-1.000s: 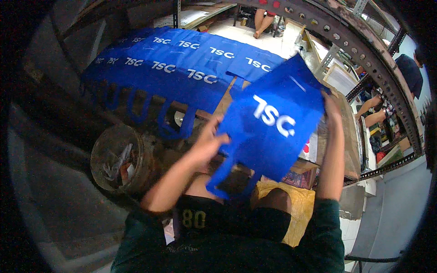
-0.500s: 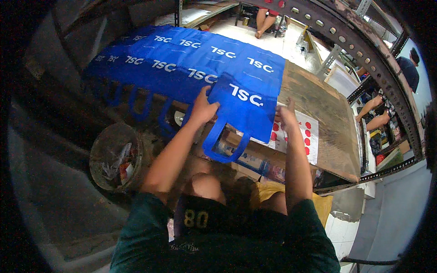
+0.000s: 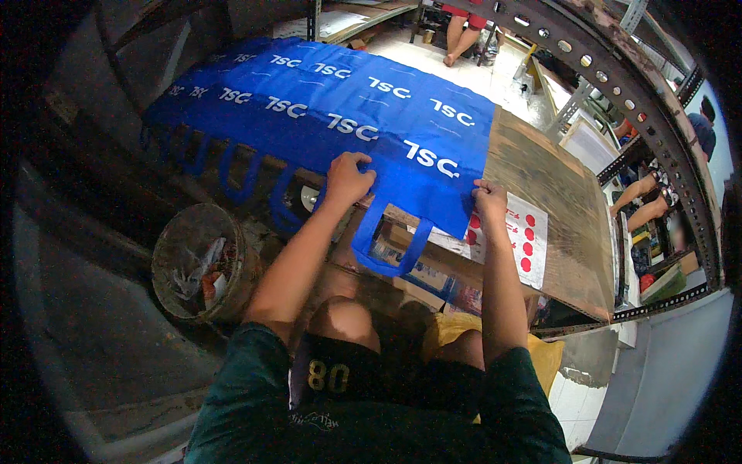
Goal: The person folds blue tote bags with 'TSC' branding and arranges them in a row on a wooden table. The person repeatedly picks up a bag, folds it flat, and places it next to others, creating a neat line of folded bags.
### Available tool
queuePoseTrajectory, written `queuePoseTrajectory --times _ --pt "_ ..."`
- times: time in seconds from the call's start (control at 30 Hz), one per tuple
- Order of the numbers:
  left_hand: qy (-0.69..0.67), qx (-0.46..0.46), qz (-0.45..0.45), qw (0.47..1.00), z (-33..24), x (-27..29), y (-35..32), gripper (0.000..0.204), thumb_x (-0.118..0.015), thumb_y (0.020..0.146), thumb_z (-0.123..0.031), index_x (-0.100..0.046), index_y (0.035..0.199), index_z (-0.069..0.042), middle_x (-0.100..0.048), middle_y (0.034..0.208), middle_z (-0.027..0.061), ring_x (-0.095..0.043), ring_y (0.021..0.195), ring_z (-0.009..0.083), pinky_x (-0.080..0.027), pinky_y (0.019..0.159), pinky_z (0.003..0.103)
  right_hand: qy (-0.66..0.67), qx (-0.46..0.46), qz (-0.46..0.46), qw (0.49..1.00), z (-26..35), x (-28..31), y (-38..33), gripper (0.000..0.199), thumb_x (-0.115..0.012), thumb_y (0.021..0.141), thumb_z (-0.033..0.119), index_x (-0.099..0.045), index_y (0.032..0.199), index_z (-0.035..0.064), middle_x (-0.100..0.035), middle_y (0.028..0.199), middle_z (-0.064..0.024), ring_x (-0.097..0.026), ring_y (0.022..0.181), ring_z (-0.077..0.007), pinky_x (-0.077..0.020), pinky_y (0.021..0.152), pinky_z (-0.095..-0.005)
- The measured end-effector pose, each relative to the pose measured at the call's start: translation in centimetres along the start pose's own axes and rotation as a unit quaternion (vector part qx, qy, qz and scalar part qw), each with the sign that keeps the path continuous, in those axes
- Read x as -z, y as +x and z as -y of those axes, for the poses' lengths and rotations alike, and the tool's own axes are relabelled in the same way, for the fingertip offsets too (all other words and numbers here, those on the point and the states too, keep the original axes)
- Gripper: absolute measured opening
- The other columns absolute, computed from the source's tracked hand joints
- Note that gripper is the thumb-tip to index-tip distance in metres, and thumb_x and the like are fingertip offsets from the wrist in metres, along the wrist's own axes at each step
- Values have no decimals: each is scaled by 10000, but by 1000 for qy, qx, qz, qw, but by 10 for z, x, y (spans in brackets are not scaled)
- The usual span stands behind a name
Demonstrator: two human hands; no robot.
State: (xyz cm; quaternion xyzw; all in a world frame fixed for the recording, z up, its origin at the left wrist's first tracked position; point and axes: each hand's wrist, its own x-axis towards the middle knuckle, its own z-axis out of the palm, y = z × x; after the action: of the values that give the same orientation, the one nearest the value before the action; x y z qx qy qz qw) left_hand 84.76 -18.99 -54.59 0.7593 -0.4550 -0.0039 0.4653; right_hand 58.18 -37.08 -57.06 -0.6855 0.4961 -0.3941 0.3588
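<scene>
The nearest blue tote bag [image 3: 427, 184] lies flat on the wooden board, its looped handle [image 3: 393, 255] hanging over the near edge. At the bag's left side is my left hand [image 3: 350, 182], its fingers curled closed on the fabric. My right hand [image 3: 492, 203] pinches the right edge of the same bag between thumb and fingers. Several more blue bags [image 3: 309, 81] with white print spread in overlapping rows to the far left, some handles [image 3: 239, 174] dangling off the near side. The undersides of the held edges are hidden.
Right of the bags is bare wooden board [image 3: 553, 162], with a white sheet with red marks [image 3: 533, 255] near its front. A round bin [image 3: 202, 267] holding scraps stands at lower left. A perforated metal beam [image 3: 618, 97] crosses the upper right. Other people sit farther off.
My right hand, earlier with its fingers apart beside the bag, now pinches its right edge. The bag has shifted slightly away and lies more evenly with the row behind. My left hand stays at its left side.
</scene>
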Motion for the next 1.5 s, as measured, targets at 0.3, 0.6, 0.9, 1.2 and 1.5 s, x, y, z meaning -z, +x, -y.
queuePoseTrajectory --times 0.3,0.6,0.9,1.2,1.5 --pt "53 -38 13 998 -1 7 -7 199 -685 646 -140 -680 825 -51 -621 918 147 -595 907 320 -475 815 421 -56 -4 -6 998 -13 6 7 313 -593 684 118 -701 968 39 -682 772 -131 -640 668 -207 -498 666 -309" --pt "61 -29 24 997 8 4 -9 215 -670 668 -155 -683 862 -65 -614 962 132 -581 939 316 -467 835 426 -95 10 -7 995 4 5 -8 305 -574 703 139 -692 965 39 -667 837 -190 -650 801 -286 -499 752 -369" --pt "127 -125 -106 978 -22 32 -32 337 -649 689 -202 -646 1010 -100 -580 1084 98 -531 1035 309 -432 869 430 -53 124 17 991 -8 17 -22 356 -594 700 62 -642 1051 19 -626 989 -191 -627 879 -308 -507 744 -370" --pt "-124 -413 299 851 -159 54 -173 314 -686 675 -120 -661 988 -131 -627 1028 99 -598 905 266 -486 755 371 -52 161 -9 986 14 134 -81 276 -553 800 12 -627 1066 0 -634 903 -81 -588 808 -128 -479 708 -266" --pt "-182 -348 410 823 -133 -39 -200 427 -667 719 -140 -597 1138 -109 -646 885 91 -623 789 273 -502 703 372 -171 262 -576 755 38 371 -160 97 -639 825 107 -647 864 19 -641 791 -62 -568 697 -127 -448 647 -270"
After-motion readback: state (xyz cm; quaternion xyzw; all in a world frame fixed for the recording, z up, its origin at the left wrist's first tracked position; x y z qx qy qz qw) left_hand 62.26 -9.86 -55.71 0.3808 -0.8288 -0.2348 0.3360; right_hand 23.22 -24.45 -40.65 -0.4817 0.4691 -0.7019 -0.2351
